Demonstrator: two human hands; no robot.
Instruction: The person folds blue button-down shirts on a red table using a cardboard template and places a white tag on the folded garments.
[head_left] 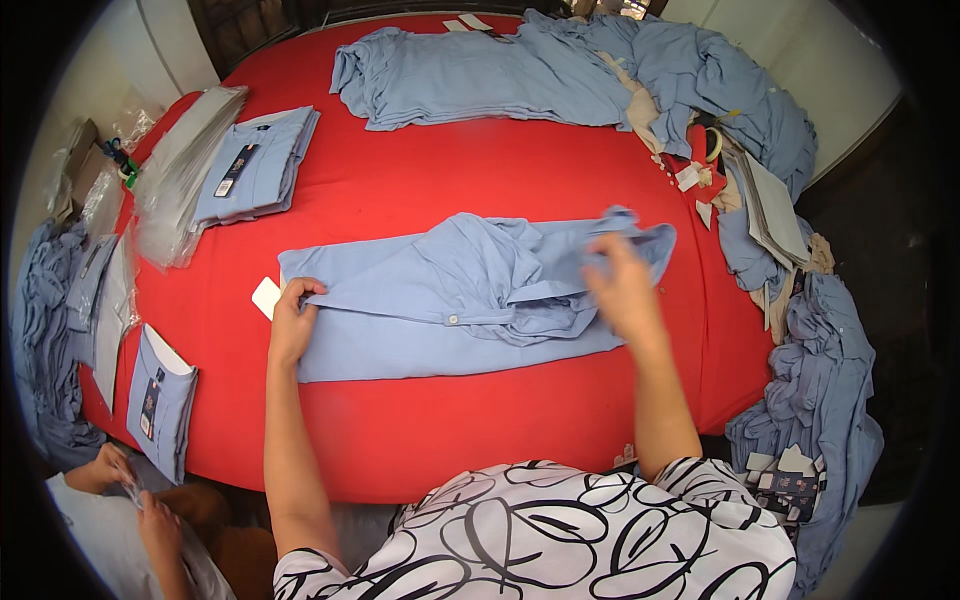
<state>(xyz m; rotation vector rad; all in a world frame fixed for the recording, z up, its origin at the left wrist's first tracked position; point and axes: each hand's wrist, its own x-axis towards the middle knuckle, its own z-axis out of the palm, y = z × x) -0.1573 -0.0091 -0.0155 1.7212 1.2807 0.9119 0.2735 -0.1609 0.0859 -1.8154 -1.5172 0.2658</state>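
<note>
A light blue button-front shirt lies partly folded across the red-covered table in front of me. Its left part is flat, while the middle and right are bunched, with a strip of cloth and a white button near the centre. My left hand pinches the shirt's left edge, beside a white card that sticks out from under it. Over the shirt's right end, my right hand is slightly blurred, its thumb and fingers apart with no cloth visible between them. A raised bit of fabric just beyond it is blurred too.
Folded blue shirts with dark tags lie beside clear plastic bags at far left. Another tagged folded shirt sits near left, by a co-worker's hands. Shirt piles cover the far side; more garments hang at right.
</note>
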